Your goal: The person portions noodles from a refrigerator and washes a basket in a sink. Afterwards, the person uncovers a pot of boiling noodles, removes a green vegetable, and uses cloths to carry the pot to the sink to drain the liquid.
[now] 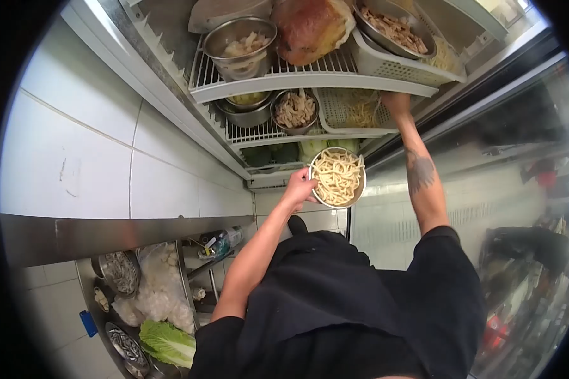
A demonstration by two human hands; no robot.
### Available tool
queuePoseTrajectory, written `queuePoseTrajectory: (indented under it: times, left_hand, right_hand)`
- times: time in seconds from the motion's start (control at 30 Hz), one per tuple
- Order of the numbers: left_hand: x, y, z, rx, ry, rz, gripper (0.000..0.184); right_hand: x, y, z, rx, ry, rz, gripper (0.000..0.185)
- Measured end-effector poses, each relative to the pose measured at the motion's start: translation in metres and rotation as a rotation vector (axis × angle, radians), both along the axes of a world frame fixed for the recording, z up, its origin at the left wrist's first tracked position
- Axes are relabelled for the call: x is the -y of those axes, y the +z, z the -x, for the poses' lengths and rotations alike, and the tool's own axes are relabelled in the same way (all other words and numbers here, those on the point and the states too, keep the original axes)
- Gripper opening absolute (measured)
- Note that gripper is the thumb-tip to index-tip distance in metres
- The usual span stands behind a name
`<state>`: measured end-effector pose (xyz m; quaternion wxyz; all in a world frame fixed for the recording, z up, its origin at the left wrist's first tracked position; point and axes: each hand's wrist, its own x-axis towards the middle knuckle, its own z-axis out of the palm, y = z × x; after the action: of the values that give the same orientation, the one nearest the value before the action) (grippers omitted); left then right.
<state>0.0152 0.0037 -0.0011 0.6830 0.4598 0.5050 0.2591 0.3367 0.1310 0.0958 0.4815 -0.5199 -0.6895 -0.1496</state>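
My left hand (300, 189) grips the left rim of a round metal bowl (337, 178) filled with thick pale noodles, held in front of the fridge's lower shelves. My right hand (396, 104) reaches in under the upper shelf, at the right end of a white plastic basket (354, 108) that holds some thin yellowish strands. Its fingers are mostly hidden by the shelf edge and the basket, so their grip does not show. Left of the basket stands a metal bowl of light brown pieces (295, 110).
The upper shelf (297, 81) bears a metal pot (240, 47), a large reddish-brown item (311, 28) and a bowl of brown strips (395, 28). A glass door (461, 164) stands at the right. Cabbage (167, 343) and trays lie at the lower left.
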Motion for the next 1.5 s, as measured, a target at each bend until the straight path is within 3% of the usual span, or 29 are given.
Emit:
queuePoseTrajectory:
  times: [0.03, 0.1, 0.23, 0.3, 0.4, 0.5, 0.7, 0.73, 0.83, 0.93, 1.0, 1.03, 1.1, 1.2, 1.27, 1.37, 1.43, 1.47, 1.5]
  left_hand:
    - [0.002, 0.004, 0.006, -0.003, 0.012, 0.009, 0.018]
    - [0.0, 0.008, 0.015, -0.007, 0.045, -0.003, 0.022]
    - [0.013, 0.001, 0.028, -0.075, 0.03, -0.034, 0.024]
    - [0.018, -0.007, 0.029, -0.052, 0.013, 0.018, 0.025]
    - [0.029, 0.003, 0.025, -0.061, -0.047, 0.07, 0.026]
    - [0.052, 0.01, 0.028, -0.057, -0.101, 0.066, 0.026]
    - [0.153, 0.062, 0.068, -0.03, -0.304, 0.017, 0.024]
    - [0.168, 0.069, 0.065, -0.021, -0.33, -0.019, 0.022]
    - [0.163, 0.053, -0.045, -0.014, -0.39, -0.094, 0.027]
    - [0.302, 0.099, -0.1, 0.02, -0.524, 0.045, 0.049]
    - [0.414, 0.116, -0.143, 0.01, -0.71, 0.11, 0.07]
    - [0.474, 0.103, -0.166, 0.096, -0.788, 0.121, 0.082]
    - [0.595, 0.099, -0.199, 0.107, -0.933, 0.213, 0.087]
    - [0.744, 0.092, -0.265, 0.071, -1.147, 0.331, 0.088]
    - [0.84, 0.084, -0.32, 0.083, -1.323, 0.358, 0.086]
    - [0.987, 0.068, -0.411, 0.096, -1.4, 0.369, 0.082]
    - [1.096, 0.058, -0.491, 0.115, -1.438, 0.372, 0.084]
    - [1.152, 0.051, -0.535, 0.097, -1.432, 0.357, 0.085]
    - [1.203, 0.04, -0.579, 0.127, -1.42, 0.322, 0.085]
  right_hand:
    - [0.009, -0.002, 0.009, -0.002, -0.003, 0.001, 0.021]
    - [0.024, -0.009, 0.031, -0.195, -0.343, 0.195, 0.02]
    - [0.074, -0.02, 0.082, -0.246, -0.395, 0.26, 0.017]
    - [0.106, 0.015, 0.1, -0.668, -0.261, 0.102, 0.016]
    - [0.147, 0.08, 0.112, -0.927, -0.009, -0.004, 0.014]
    - [0.211, 0.148, 0.136, -0.897, 0.118, -0.037, 0.016]
    - [0.397, 0.195, 0.207, -0.791, 0.073, 0.073, 0.014]
    - [0.423, 0.191, 0.207, -0.741, 0.079, 0.082, 0.012]
    - [0.429, 0.108, 0.089, -0.571, 0.017, 0.155, 0.003]
    - [0.582, 0.07, 0.06, -0.399, -0.15, 0.347, 0.012]
    - [0.703, 0.051, 0.044, -0.291, -0.286, 0.846, 0.04]
    - [0.773, 0.05, 0.04, -0.333, -0.383, 0.829, 0.04]
    - [0.901, 0.053, 0.043, -0.144, -0.589, 1.068, 0.068]
    - [1.04, 0.048, 0.012, -0.353, -0.788, 1.19, 0.081]
    - [1.133, 0.046, -0.021, -0.486, -0.924, 1.182, 0.062]
    - [1.288, 0.06, -0.083, -0.536, -1.002, 1.134, 0.065]
    - [1.412, 0.068, -0.137, -0.47, -1.169, 0.69, 0.051]
    - [1.477, 0.068, -0.168, -0.473, -1.174, 0.698, 0.051]
    - [1.54, 0.067, -0.2, -0.556, -1.279, 0.513, 0.042]
